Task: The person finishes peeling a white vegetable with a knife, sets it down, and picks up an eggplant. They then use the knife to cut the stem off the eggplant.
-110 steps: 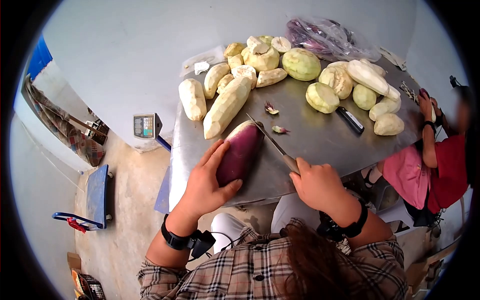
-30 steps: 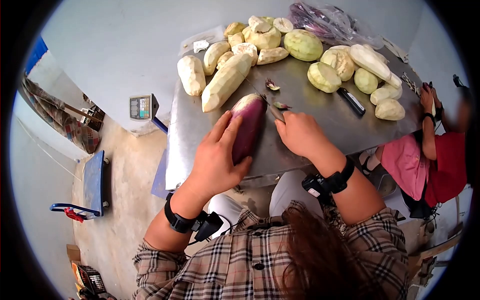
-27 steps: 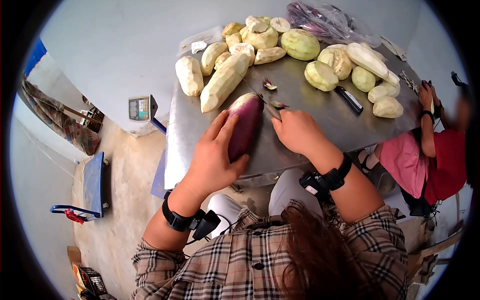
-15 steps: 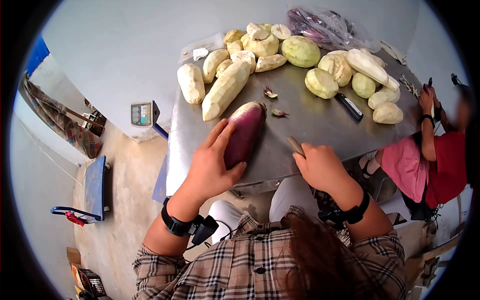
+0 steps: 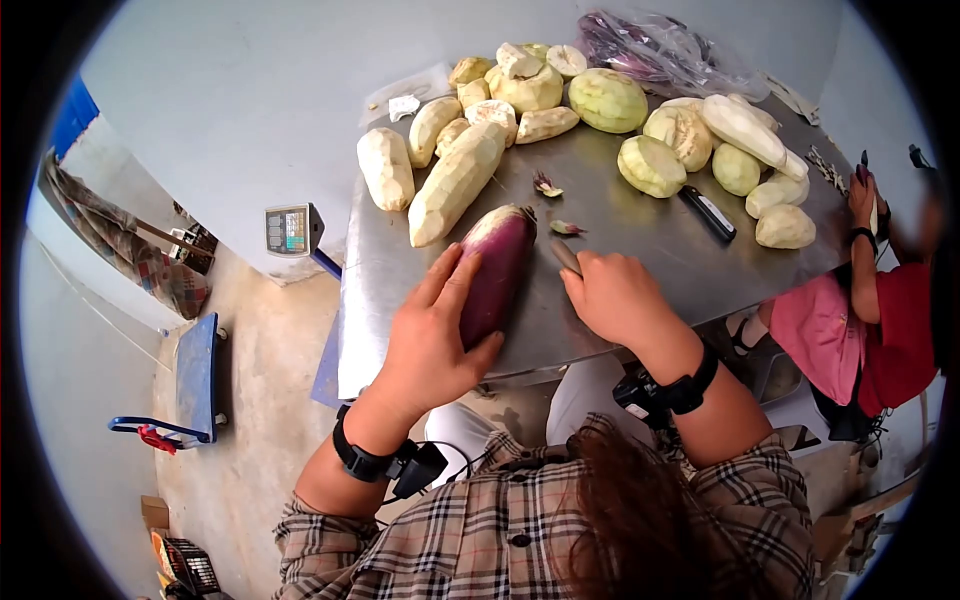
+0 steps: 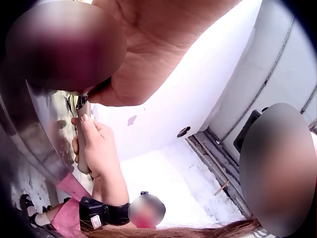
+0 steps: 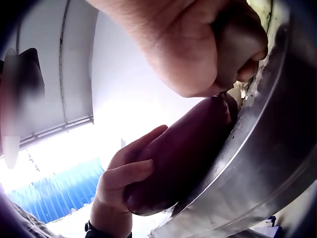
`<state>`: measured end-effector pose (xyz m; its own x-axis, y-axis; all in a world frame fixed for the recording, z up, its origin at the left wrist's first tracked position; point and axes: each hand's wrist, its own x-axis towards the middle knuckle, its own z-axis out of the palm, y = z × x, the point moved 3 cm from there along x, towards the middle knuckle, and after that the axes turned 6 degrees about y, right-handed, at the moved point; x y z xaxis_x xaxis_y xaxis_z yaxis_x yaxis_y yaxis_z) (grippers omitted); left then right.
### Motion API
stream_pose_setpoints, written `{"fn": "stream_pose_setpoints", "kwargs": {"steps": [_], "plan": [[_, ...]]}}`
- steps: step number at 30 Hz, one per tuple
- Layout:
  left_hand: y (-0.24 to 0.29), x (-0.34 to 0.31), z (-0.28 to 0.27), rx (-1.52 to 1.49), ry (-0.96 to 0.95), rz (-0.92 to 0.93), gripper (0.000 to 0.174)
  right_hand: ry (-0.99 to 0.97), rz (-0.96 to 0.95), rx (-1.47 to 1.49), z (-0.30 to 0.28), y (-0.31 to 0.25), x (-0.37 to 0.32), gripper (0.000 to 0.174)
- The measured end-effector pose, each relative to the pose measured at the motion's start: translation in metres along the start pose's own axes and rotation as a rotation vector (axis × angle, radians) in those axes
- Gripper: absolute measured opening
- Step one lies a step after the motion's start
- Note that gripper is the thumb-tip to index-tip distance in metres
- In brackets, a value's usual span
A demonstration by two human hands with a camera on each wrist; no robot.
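A large purple eggplant (image 5: pixel 497 285) lies on the steel table, its pale-streaked top end pointing away from me. My left hand (image 5: pixel 430 335) grips its lower left side, fingers along the flank and thumb at the near end; the right wrist view shows the same eggplant (image 7: pixel 183 153) between thumb and fingers. To the right of it, my right hand (image 5: pixel 620 300) holds a knife (image 5: pixel 566 256) by its handle, also visible in the left wrist view as a knife handle (image 6: pixel 83 156). The blade hardly shows. Two cut-off purple scraps (image 5: pixel 566 229) lie just beyond.
Several peeled eggplants (image 5: pixel 460 185) lie at the back left, more peeled pieces (image 5: pixel 735 170) at the right. A black-and-white tool (image 5: pixel 708 215) lies beside them. Behind is a plastic bag (image 5: pixel 670 60) of purple eggplants. Another person (image 5: pixel 890 290) sits at the right; a scale (image 5: pixel 290 232) stands left.
The knife blade was at the eggplant's top end, then my right hand drew back toward me. Now it is forward again, nearer the eggplant. My left hand keeps its grip.
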<state>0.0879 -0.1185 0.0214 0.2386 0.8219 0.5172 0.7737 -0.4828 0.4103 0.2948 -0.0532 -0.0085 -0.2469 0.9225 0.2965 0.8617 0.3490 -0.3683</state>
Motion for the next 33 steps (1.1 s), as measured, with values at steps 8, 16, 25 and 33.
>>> {"fn": "stream_pose_setpoints", "kwargs": {"steps": [8, 16, 25, 33], "plan": [[0.002, -0.002, 0.003, 0.025, 0.010, 0.000, 0.080, -0.038, 0.061, 0.043, 0.009, 0.006, 0.020, 0.036], [-0.015, -0.001, -0.004, -0.139, 0.008, -0.120, 0.078, -0.039, 0.043, 0.216, -0.001, 0.027, 0.007, 0.036], [-0.042, -0.005, -0.003, -0.562, 0.020, -0.381, 0.076, 0.111, -0.100, 0.438, -0.007, 0.021, -0.025, 0.025], [-0.029, 0.000, -0.002, -0.975, -0.100, -0.673, 0.076, 0.057, -0.094, 0.299, -0.007, 0.012, -0.042, 0.029]]}}
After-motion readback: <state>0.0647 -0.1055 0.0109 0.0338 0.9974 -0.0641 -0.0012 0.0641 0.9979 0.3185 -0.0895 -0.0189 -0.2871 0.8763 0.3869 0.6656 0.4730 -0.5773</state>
